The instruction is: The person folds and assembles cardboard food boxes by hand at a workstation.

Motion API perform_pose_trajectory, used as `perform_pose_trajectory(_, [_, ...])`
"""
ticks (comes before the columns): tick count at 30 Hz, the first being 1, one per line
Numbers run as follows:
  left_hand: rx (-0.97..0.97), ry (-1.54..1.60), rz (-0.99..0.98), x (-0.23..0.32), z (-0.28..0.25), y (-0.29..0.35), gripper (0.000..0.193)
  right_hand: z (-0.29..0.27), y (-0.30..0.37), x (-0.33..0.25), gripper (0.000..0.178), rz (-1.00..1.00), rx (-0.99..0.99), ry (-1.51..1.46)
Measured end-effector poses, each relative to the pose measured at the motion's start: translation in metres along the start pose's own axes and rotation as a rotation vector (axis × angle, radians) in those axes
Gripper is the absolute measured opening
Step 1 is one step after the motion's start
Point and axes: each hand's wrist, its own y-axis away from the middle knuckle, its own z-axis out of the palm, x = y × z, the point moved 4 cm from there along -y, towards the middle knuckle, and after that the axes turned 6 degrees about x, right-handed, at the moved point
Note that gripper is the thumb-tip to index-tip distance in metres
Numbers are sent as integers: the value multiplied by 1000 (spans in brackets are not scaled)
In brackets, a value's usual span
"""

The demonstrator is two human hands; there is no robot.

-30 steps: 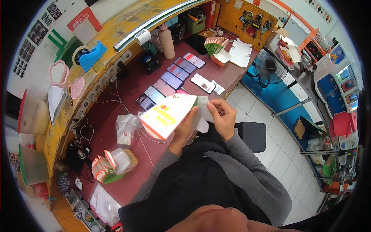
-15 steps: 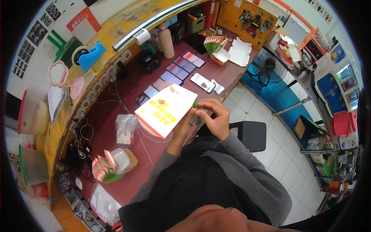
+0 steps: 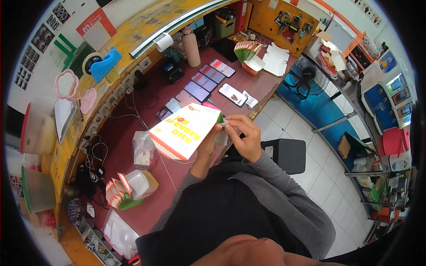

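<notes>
A white paper food carton with yellow and orange lettering and a scalloped red-striped edge is held over the table, tilted, its green inside showing at the right end. My left hand supports it from beneath near that end, the fingers mostly hidden behind the cardboard. With thumb and forefinger together, my right hand pinches a small flap at the carton's right end. Beyond the carton, several phones lie in rows on the dark red table, one brighter phone nearest my right hand.
Folded striped cartons and a clear plastic tub stand at the lower left. More folded cartons and an opened white carton lie at the far right. A tumbler stands at the back. A black stool is on the right.
The carton has shifted slightly left and turned, its lettered face now tilted differently. My right hand has moved slightly left along with the carton's end, still pinching there.
</notes>
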Motion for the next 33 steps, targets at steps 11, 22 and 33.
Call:
perform_pose_trajectory(11, [-100,-50,-155,5,14,11,40,0,0,-6,10,-42,-7,23])
perform_pose_trajectory(22, [-191,-269,-163,-1,9,-6,28,15,10,43,14,469,-77,-651])
perform_pose_trajectory(33, [-674,-984,638,42,18,-2,20,-23,6,69,20,473,284,-161])
